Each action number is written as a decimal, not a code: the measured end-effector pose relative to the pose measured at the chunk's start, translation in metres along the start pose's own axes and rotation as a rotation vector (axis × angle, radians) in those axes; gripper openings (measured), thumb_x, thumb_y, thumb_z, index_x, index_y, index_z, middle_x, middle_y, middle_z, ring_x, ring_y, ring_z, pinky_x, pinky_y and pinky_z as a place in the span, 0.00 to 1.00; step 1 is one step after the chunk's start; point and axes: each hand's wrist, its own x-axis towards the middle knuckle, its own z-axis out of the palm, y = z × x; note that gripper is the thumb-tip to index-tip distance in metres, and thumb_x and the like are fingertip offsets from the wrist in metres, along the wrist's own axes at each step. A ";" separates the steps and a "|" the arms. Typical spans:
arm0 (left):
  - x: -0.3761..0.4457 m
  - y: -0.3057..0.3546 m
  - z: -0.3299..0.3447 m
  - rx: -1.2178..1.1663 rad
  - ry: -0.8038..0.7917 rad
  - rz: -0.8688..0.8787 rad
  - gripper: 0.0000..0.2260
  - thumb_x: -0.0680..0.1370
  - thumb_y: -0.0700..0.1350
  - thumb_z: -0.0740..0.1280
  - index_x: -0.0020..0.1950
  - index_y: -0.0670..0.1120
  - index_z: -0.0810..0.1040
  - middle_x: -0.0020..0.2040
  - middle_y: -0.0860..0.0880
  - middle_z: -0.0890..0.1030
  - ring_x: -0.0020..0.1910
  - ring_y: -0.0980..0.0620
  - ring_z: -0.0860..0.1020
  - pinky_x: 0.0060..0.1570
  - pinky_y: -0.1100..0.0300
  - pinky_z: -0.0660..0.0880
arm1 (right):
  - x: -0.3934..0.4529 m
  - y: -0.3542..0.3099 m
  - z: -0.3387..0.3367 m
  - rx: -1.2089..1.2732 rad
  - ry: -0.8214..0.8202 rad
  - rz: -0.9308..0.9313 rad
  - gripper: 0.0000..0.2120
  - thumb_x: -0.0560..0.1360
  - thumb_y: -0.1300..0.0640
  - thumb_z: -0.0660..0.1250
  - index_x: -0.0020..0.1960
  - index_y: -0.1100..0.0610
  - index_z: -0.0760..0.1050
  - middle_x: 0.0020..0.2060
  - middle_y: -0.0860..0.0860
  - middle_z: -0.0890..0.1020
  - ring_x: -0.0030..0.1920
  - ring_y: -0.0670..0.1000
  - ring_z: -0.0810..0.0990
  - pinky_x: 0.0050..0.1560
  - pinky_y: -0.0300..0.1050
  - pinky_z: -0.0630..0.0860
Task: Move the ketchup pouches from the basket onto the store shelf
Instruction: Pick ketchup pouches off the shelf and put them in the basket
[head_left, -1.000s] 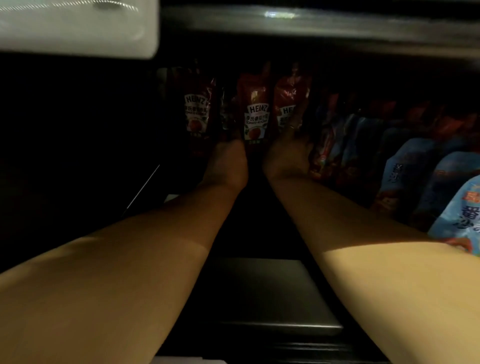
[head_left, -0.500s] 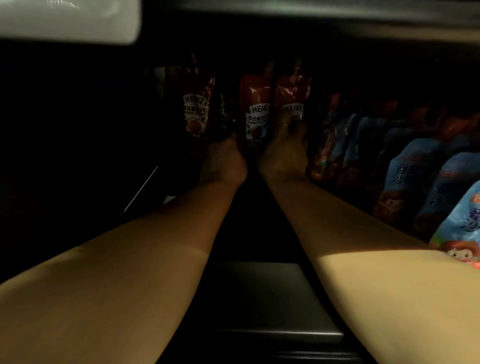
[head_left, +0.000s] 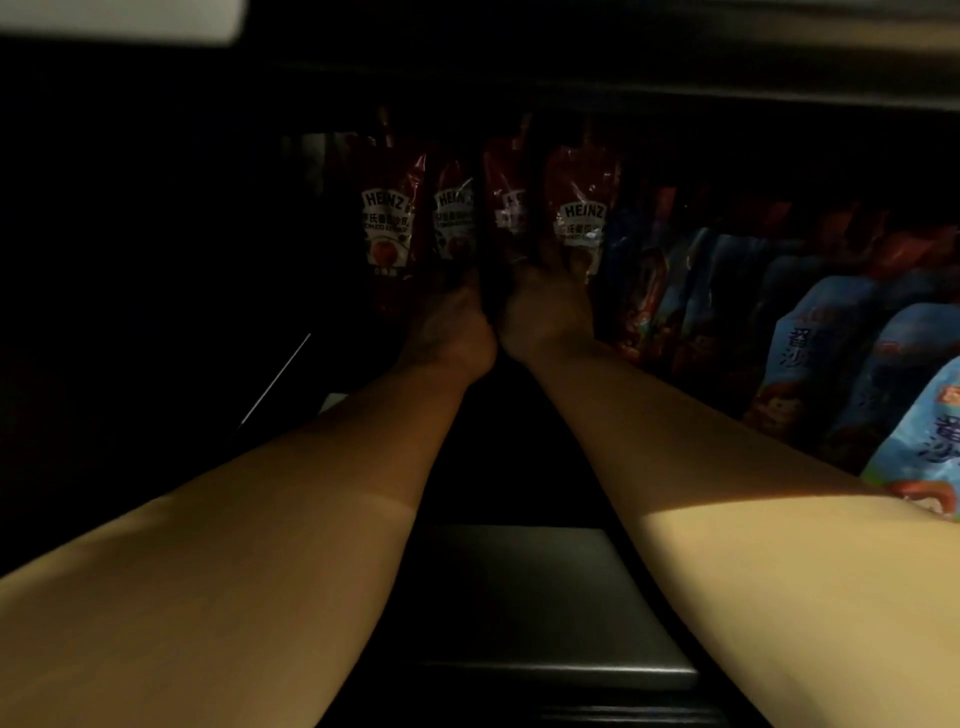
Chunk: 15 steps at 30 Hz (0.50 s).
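Four ketchup pouches (head_left: 387, 228) stand upright deep on the shelf (head_left: 550, 597); left hand (head_left: 449, 332) and right hand (head_left: 545, 312) steady their bases, though each grip is too dark to tell.

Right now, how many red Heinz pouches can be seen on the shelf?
4, upright in a row at the back: far-left pouch, second pouch, third pouch, right pouch. Darkness may hide more.

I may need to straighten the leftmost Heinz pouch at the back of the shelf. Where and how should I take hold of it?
Probably best to pinch the leftmost Heinz pouch across its narrower upper part, coming straight in from the front. It stands upright with its label facing out, another pouch crowds its right edge, and its base is lost in shadow.
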 end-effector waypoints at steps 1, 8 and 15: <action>0.001 -0.001 0.000 0.000 0.008 -0.005 0.22 0.84 0.49 0.58 0.79 0.49 0.63 0.78 0.43 0.64 0.76 0.42 0.63 0.75 0.52 0.57 | 0.002 0.002 0.003 -0.067 -0.038 0.005 0.29 0.80 0.52 0.61 0.80 0.54 0.59 0.80 0.58 0.55 0.79 0.62 0.50 0.79 0.58 0.46; -0.004 0.001 -0.011 0.143 0.210 -0.185 0.30 0.75 0.54 0.70 0.76 0.54 0.66 0.78 0.41 0.59 0.75 0.36 0.61 0.74 0.41 0.61 | -0.012 0.003 -0.003 0.016 0.127 0.091 0.34 0.73 0.46 0.71 0.77 0.48 0.65 0.79 0.60 0.54 0.77 0.65 0.53 0.76 0.60 0.56; 0.002 -0.007 -0.009 -0.009 0.188 -0.302 0.37 0.76 0.54 0.68 0.81 0.56 0.53 0.80 0.42 0.51 0.77 0.36 0.56 0.73 0.42 0.60 | -0.009 0.016 -0.003 -0.070 -0.016 0.200 0.37 0.76 0.43 0.67 0.79 0.56 0.59 0.79 0.58 0.58 0.78 0.65 0.48 0.76 0.57 0.53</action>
